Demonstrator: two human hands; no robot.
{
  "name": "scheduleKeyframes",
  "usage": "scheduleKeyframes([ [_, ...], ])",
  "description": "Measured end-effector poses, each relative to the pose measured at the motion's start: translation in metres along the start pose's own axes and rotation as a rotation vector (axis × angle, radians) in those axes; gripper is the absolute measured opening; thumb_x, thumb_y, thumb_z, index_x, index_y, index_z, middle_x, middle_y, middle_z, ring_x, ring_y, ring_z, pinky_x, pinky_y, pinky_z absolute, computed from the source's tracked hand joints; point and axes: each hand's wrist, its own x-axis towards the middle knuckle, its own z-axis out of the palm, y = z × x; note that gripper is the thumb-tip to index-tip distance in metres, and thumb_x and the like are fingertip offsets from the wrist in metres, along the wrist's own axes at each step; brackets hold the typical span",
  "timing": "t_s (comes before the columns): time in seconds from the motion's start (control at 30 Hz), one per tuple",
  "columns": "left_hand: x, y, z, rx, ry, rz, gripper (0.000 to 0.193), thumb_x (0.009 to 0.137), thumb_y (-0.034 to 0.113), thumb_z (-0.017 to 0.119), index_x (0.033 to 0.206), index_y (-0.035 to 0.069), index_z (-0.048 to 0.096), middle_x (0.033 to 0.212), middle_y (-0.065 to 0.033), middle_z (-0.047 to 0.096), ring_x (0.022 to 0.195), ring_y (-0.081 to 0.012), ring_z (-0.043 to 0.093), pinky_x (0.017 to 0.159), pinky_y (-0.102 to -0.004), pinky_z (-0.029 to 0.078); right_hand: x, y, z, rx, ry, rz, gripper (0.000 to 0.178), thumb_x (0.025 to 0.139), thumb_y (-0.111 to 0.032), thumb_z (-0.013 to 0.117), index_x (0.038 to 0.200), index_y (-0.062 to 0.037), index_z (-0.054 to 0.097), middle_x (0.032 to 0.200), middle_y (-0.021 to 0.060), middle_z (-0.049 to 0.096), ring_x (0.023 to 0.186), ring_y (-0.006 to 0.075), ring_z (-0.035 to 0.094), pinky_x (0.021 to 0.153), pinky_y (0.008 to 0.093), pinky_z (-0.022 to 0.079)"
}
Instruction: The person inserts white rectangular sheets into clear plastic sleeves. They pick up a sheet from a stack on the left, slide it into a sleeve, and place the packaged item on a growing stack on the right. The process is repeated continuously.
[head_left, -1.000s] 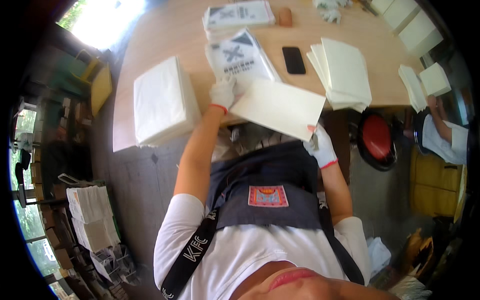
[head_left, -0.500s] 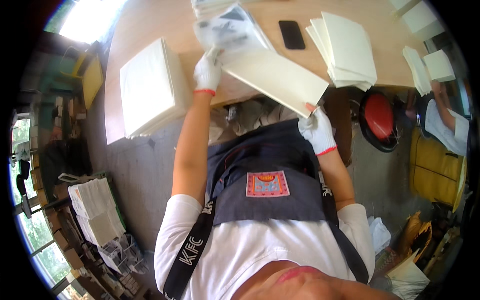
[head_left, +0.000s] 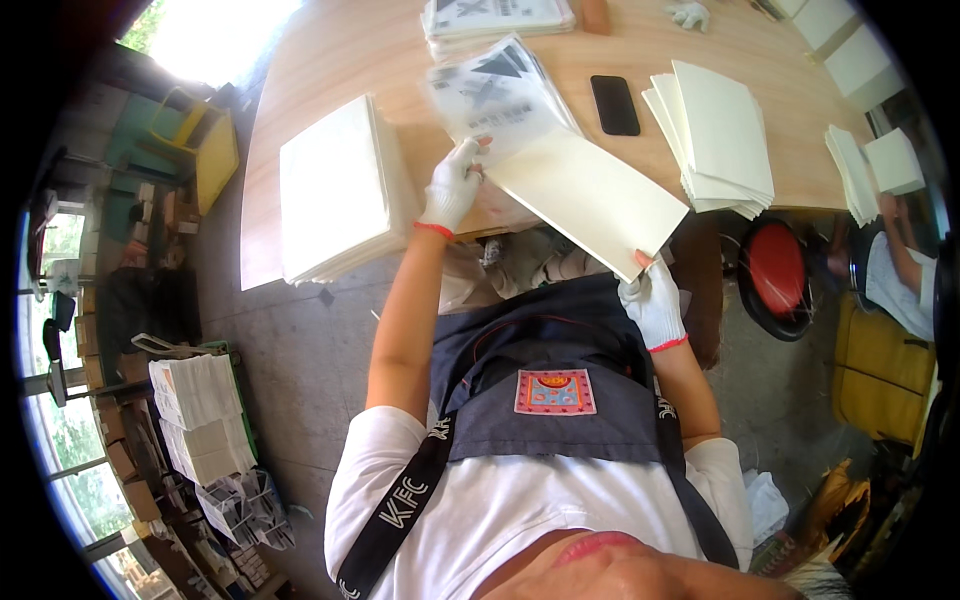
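Note:
A flat cream sheet or thin stack [head_left: 595,200] spans the space between my hands at the table's front edge. My right hand [head_left: 655,305], in a white knit glove with bare fingertips, grips its near right corner. My left hand [head_left: 456,188], gloved the same way, is closed at the near edge of a translucent printed plastic bag [head_left: 500,95], beside the sheet's left end. That end meets the bag's near edge; whether it lies inside or underneath, I cannot tell. Some fingers of the left hand are hidden.
A tall cream stack [head_left: 335,190] stands on the left of the table. A black phone [head_left: 614,105] and a fanned cream stack [head_left: 725,135] lie right; more printed bags [head_left: 500,18] lie at the back. A red stool [head_left: 773,265] and another person's arm [head_left: 900,245] are at right.
The view has shifted, so the table shows lower and more of its back is visible. The cream sheet's left end now lies closer against the printed bag. Both hands keep their grips.

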Motion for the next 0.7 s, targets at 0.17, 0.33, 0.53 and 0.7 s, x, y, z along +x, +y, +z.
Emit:
scheduleKeyframes([
  [0.17,-0.007,-0.013,0.011,0.086,0.001,0.084,0.047,0.07,-0.015,0.043,0.11,0.008,0.054,0.109,-0.0082,0.059,0.072,-0.0168,0.056,0.068,-0.0277,0.048,-0.005,0.013,0.005,-0.137,0.04,-0.088,0.016,0.087,-0.013,0.05,0.102,-0.0071,0.052,0.079,0.0044,0.059,0.052,0.0096,0.053,0.038,0.0219,0.036],
  [0.33,-0.017,-0.015,0.032,0.102,0.057,0.167,0.058,0.07,-0.014,0.045,0.124,0.007,0.048,0.121,-0.0104,0.054,0.111,-0.0198,0.051,0.083,-0.029,0.045,-0.014,0.029,0.017,-0.166,0.006,-0.138,0.014,0.086,-0.016,0.053,0.095,-0.0051,0.051,0.072,0.005,0.056,0.052,0.0145,0.055,0.045,0.0278,0.046],
  [0.53,-0.043,0.068,0.088,-0.853,0.607,-0.298,0.078,0.079,-0.01,0.048,0.139,0.018,0.007,0.114,-0.0142,0.052,0.087,-0.025,0.06,0.072,-0.0331,0.053,-0.027,0.037,0.032,-0.073,-0.07,-0.069,0.032,0.088,-0.02,0.054,0.113,-0.0039,0.042,0.068,0.0061,0.057,0.048,0.0151,0.057,0.041,0.0255,0.046],
  [0.7,-0.058,-0.024,0.124,-1.386,0.049,-0.542,0.059,0.083,0.004,0.053,0.134,0.01,0.025,0.114,-0.0143,0.053,0.092,-0.0256,0.059,0.078,-0.035,0.052,-0.043,0.049,0.033,-0.182,-0.072,-0.031,0.037,0.088,-0.021,0.056,0.118,-0.0054,0.04,0.077,0.0057,0.057,0.054,0.0122,0.058,0.044,0.0234,0.045],
])
